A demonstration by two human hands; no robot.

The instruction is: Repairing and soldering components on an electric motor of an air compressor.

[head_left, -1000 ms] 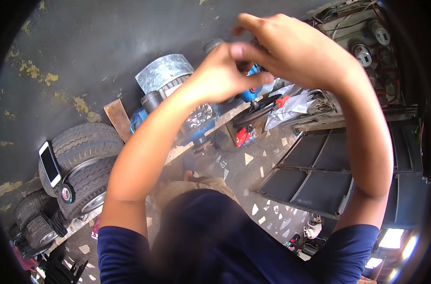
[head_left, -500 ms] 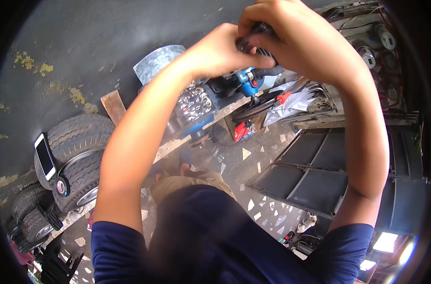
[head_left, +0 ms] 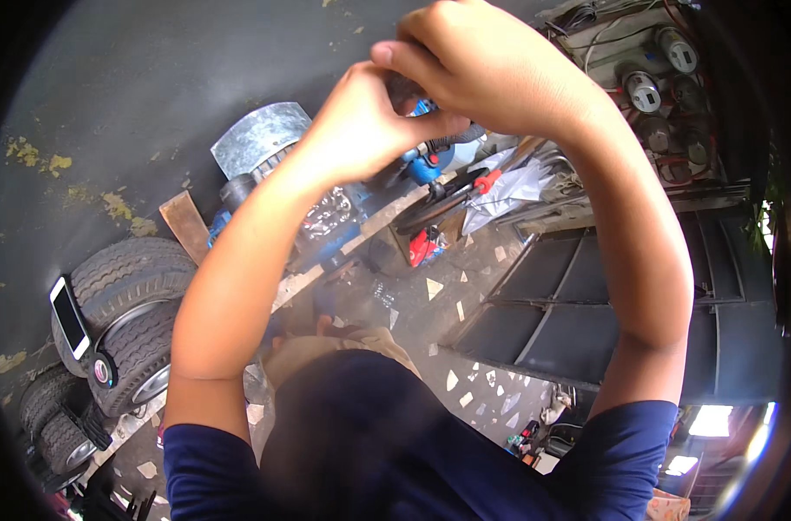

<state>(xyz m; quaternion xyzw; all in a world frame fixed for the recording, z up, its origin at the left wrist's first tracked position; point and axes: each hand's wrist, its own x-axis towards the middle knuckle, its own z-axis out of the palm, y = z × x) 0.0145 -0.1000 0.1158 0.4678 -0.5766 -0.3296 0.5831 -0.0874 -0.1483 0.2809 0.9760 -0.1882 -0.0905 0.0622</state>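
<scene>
Both my arms are raised, and my hands meet near the top edge of the picture. Between them is a small dark object [head_left: 402,92], mostly covered by fingers; its kind cannot be made out. My left hand [head_left: 361,126] curls round its lower side with the thumb pointing right. From above, my right hand [head_left: 465,65] closes over it, its thumb lying across toward the left hand. Just beyond and below the hands sits a blue machine [head_left: 426,165] with black hoses, apart from them as far as I can tell.
Several tyres [head_left: 135,269] stand at the left against the dark wall, with a white phone [head_left: 69,317] on them. A curved metal sheet [head_left: 261,135] and a wooden board [head_left: 185,227] lean nearby. Right are electricity meters [head_left: 643,91] and a dark metal gate [head_left: 569,334].
My hands have shifted slightly left in the picture, still together around the dark object. The right thumb now shows, stretched across toward the left hand. The surroundings have shifted left and mostly down.
</scene>
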